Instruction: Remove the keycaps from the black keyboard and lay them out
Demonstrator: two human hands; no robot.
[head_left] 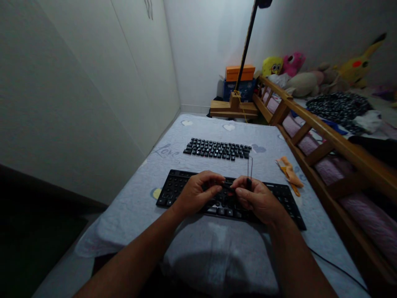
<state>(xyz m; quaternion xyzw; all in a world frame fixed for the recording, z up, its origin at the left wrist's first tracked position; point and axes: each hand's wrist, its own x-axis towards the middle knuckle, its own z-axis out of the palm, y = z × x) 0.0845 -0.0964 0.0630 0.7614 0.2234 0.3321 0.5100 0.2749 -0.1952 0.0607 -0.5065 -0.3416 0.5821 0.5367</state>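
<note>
Black keyboard (177, 185) lies partly hidden from me: right hand (257, 199) wrapped around a wire-ended tool (249, 183), left hand (197, 193) nearly pinched, on what I can't tell.

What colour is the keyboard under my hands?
The keyboard is black, seen best in the head view.

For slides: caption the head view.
Left hand, and right hand holding black-handled wire tool, over long black keyboard; black keycaps beyond.

Kbd (177, 186) partly hidden by L hand (198, 191) & R hand (257, 198); dark bit (228, 188) btwn, too blurry to ID. Loose keys (215, 149): legends too small. Cable (336, 264) cut off, btm.
</note>
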